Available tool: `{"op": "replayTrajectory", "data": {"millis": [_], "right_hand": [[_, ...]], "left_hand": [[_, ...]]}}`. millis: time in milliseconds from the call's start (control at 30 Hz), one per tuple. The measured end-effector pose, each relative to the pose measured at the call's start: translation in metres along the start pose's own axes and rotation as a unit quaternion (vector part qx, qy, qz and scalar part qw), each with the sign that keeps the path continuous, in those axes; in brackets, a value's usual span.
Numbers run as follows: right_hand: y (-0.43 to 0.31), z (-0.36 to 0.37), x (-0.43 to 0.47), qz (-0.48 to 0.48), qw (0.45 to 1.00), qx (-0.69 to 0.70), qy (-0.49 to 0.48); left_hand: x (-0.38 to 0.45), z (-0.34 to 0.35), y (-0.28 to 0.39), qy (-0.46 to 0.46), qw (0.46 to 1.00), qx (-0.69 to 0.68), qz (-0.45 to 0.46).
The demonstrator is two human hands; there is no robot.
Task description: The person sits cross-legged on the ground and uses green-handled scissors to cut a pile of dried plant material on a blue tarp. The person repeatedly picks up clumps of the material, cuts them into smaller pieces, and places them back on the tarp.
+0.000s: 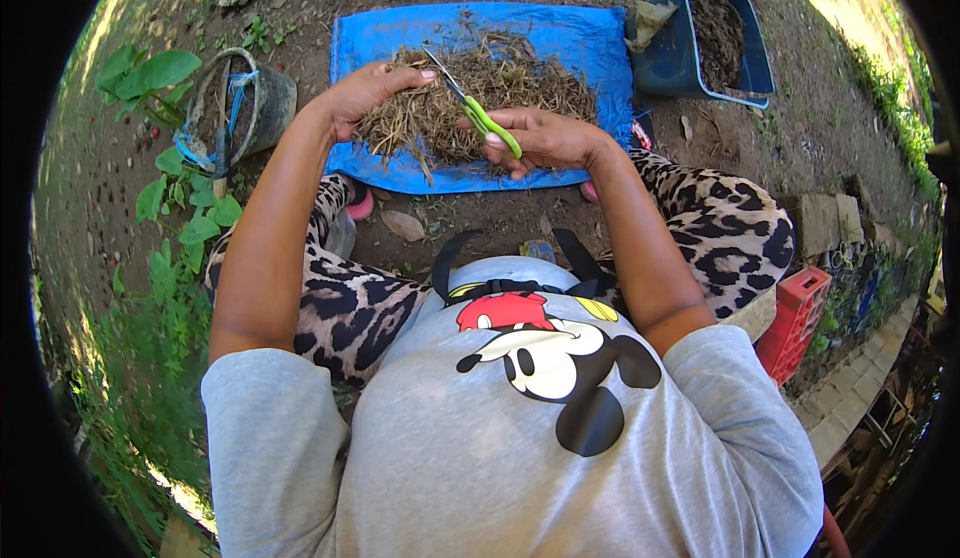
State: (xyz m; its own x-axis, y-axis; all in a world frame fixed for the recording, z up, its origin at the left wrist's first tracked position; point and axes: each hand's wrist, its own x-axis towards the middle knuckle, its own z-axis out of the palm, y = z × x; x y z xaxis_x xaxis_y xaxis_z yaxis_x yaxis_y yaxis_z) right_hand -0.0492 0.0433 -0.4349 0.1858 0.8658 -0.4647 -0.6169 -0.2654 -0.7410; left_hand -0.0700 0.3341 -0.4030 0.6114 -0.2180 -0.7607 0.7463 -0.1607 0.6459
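Dry straw (517, 81) lies in a loose heap on a blue woven plastic sheet (360, 32) spread over the ground. My right hand (551, 137) grips the green handles of a pair of scissors (480, 116). Their metal blades point up and left across the heap, towards my left thumb, and look closed or nearly so. At the heap's left side, my left hand (360, 100) has its fingers curled round a bunch of straw, thumb extended along the top. Part of the bunch is hidden behind the fingers.
A tilted bucket (270, 111) stands left of the sheet, with a wooden-handled tool (221, 153) against its rim. Right of the sheet, a dark blue-green container (667, 55) holds soil (716, 40). A red plastic crate (795, 321) stands beyond my right knee. Leafy plants (169, 81) grow at left.
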Motion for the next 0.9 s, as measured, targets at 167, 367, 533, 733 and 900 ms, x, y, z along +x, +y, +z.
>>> {"op": "replayTrajectory", "data": {"millis": [167, 367, 533, 733, 900], "right_hand": [[0.007, 0.001, 0.008, 0.002, 0.999, 0.039, 0.014], [0.002, 0.002, 0.006, -0.043, 0.999, 0.031, 0.000], [-0.001, -0.002, 0.007, -0.007, 1.000, -0.018, 0.007], [0.001, 0.005, 0.010, 0.014, 0.998, -0.042, 0.043], [-0.006, 0.010, 0.017, -0.021, 0.955, -0.266, 0.129]], "left_hand": [[0.007, 0.008, -0.003, 0.035, 0.998, 0.041, 0.033], [-0.009, 0.008, 0.010, -0.015, 1.000, -0.005, 0.015], [-0.004, -0.001, 0.003, -0.012, 0.999, 0.013, -0.027], [0.015, -0.016, -0.017, 0.112, 0.988, 0.106, -0.006], [0.010, -0.007, -0.014, 0.008, 0.993, 0.095, 0.065]]}}
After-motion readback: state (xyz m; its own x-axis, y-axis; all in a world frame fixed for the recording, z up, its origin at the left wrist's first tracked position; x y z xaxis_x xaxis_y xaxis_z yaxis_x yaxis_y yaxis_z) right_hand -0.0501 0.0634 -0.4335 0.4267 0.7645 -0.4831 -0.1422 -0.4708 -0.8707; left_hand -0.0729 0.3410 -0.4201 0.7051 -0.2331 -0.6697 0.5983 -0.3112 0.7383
